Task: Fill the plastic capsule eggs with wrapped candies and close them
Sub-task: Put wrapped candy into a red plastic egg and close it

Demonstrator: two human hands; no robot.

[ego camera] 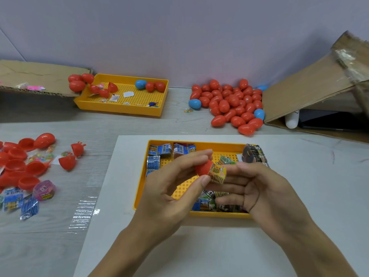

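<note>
My left hand (175, 184) pinches a red egg half (203, 167) between thumb and fingers over the near yellow tray (139, 188). A wrapped candy (217, 173) with a yellow-green printed wrapper sticks out of that half. My right hand (257, 188) is beside it with its fingers stretched flat towards the candy; whether they touch it I cannot tell. More wrapped candies (159, 150) lie in the tray, blue ones at the back left and others under my hands. Open red egg halves (24, 168) are heaped at the left.
A pile of closed red and blue eggs (229, 105) lies at the back right beside a tilted cardboard box (311, 90). A second yellow tray (123, 96) with a few eggs stands at the back left. Loose candies (20, 202) and a pink capsule (44, 189) lie at the left.
</note>
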